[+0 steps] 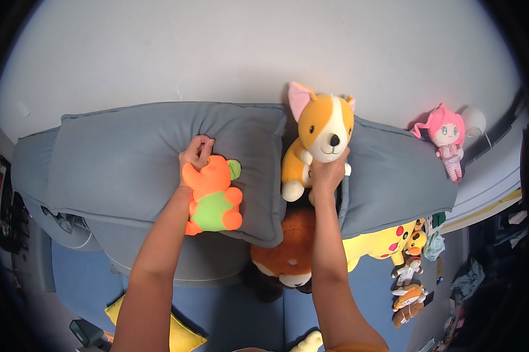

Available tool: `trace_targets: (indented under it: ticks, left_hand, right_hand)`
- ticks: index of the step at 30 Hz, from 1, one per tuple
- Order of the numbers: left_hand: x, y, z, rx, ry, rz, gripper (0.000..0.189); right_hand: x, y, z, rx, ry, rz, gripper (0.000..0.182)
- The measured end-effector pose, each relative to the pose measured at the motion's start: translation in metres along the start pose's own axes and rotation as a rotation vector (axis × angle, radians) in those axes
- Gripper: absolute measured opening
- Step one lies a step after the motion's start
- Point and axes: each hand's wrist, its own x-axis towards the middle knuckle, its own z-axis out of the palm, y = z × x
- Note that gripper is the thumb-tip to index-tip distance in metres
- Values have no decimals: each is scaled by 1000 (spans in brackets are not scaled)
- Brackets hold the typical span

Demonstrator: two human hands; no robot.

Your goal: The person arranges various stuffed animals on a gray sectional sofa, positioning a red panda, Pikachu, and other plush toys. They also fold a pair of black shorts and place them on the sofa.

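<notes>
My left hand [197,154] is closed around the ear or head side of an orange and green plush elephant [213,198], which lies against a large grey cushion [128,163]. With my right hand [328,174] I grip the body of an orange and white plush corgi [328,127]; its head stands above my fingers, close to the wall. The corgi is at the gap between the large cushion and a second grey cushion [392,176]. Below it, a brown plush animal [284,251] is partly hidden by my right forearm.
A pink-haired doll [447,132] leans at the right cushion's end. A yellow plush toy [378,242] and several small plush toys [407,295] lie on the right of the blue sofa seat [229,312]. A yellow pillow [183,332] is at the lower left.
</notes>
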Motion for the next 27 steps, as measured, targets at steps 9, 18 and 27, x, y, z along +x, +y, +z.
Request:
trace_targets:
  ticks: [9,18,27]
  left_hand:
    - [1,-2,1,-93,7,19,12]
    - [-3,-4,-1,-71,29,92,16]
    - [-3,-12,-2,-72,26,95,22]
  right_hand:
    - [18,-3,-18,38,127,-53,42]
    - [9,2,43,-70,-66,-26,58]
    - [14,29,12,434,-637,73,81]
